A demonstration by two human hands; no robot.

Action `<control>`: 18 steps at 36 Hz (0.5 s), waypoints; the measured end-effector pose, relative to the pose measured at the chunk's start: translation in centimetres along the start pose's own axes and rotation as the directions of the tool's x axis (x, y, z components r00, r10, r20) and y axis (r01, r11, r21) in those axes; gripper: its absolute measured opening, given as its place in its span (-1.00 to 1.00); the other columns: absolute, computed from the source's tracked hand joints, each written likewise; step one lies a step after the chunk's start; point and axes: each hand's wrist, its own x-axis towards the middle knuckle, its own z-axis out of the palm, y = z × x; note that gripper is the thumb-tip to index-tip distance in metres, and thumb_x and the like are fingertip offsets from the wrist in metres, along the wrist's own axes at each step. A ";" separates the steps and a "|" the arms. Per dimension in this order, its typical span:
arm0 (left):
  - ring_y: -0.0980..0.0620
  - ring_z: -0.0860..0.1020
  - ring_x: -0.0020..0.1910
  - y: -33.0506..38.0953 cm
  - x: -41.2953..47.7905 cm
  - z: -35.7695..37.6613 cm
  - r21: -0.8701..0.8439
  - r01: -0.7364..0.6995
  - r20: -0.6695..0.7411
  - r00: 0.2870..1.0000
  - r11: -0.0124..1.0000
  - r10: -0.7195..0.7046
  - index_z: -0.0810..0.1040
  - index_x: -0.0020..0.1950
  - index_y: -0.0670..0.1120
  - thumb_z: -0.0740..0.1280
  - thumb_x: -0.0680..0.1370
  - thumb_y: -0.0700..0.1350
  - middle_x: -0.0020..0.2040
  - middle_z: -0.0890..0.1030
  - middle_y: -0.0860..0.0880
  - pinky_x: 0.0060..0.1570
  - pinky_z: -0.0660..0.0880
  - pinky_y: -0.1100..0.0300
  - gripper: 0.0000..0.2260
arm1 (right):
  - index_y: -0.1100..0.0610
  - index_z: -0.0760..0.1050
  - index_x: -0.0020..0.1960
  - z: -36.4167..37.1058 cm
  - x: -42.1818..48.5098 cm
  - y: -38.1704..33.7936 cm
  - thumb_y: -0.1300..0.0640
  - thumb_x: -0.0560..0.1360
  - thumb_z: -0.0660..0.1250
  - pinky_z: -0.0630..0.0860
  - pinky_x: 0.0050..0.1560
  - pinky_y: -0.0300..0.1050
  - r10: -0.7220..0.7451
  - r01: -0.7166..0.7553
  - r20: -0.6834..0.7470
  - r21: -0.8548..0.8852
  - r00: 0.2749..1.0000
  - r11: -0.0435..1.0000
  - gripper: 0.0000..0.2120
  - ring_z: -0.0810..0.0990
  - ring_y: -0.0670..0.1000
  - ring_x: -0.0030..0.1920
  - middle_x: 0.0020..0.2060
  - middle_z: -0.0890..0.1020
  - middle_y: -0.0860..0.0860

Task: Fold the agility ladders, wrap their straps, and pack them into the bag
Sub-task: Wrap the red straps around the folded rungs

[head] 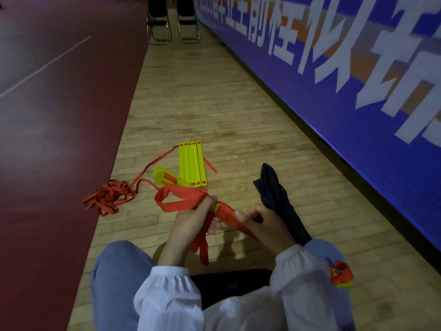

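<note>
A person sits on a pale wooden plank floor (214, 103), seen from over their own lap, with white sleeves (171, 295) at the bottom. Both hands hold one folded agility ladder, a bundle of flat yellow plastic rungs (158, 176) partly bound in wide red fabric strap (224, 211). The bundle slants from ten o'clock, where its bare yellow end sticks out beyond the hands, down to four o'clock.

The left hand (191, 220) is clenched round the middle of the bundle, fingers curled over the top. It also gathers a loop of strap that bulges toward nine o'clock, and loose strap ends hang below it. The right hand (265, 223) grasps the wrapped lower end, its thumb pressed on the red cloth near the left hand's fingers.

Strap trails from the bundle to a tangled heap of red strap (109, 197) on the floor at nine o'clock of the hands, at the edge of a dark red court surface (47, 115). At twelve o'clock, just beyond the bundle's tip, a second folded ladder of yellow rungs (192, 163) lies flat. A limp black fabric bag (274, 194) lies at one o'clock of the right hand and runs behind that forearm. A blue banner with white lettering (334, 80) runs along the right.
</note>
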 end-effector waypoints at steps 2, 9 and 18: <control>0.04 0.47 -0.60 0.0 0.0 0.0 0.024 -0.011 0.027 1.000 1.000 0.011 0.58 -0.14 -0.23 0.31 0.56 -0.06 -0.42 0.60 -0.19 -0.58 0.41 0.31 -0.76 | 0.08 0.51 -0.09 -0.2 0.1 0.0 -0.34 0.46 0.24 0.42 -0.14 -0.18 0.022 -0.022 0.013 -0.049 1.000 0.999 -0.54 0.56 -0.04 -0.15 -0.22 0.57 -0.05; 0.01 0.51 -0.51 -0.3 -0.1 -0.1 0.059 -0.029 0.098 0.995 0.998 0.024 0.58 -0.15 -0.18 0.30 0.57 -0.03 -0.33 0.63 -0.22 -0.51 0.44 0.28 -0.76 | 0.04 0.57 0.08 -0.5 -0.2 -0.4 -0.34 0.55 0.05 0.46 0.05 -0.09 0.073 -0.063 0.144 -0.069 0.987 0.996 -0.47 0.62 0.02 -0.06 -0.14 0.67 0.03; 0.00 0.55 -0.41 -0.2 -0.1 0.2 0.013 -0.031 0.148 0.989 0.999 0.029 0.62 -0.07 -0.15 0.32 0.55 0.07 -0.24 0.68 -0.18 -0.45 0.43 0.25 -0.72 | 0.11 0.59 -0.18 -0.5 -0.6 -0.6 -0.55 0.20 0.04 0.51 0.06 0.08 0.035 -0.030 0.087 -0.053 0.996 0.998 -0.24 0.63 0.13 -0.11 -0.19 0.66 0.13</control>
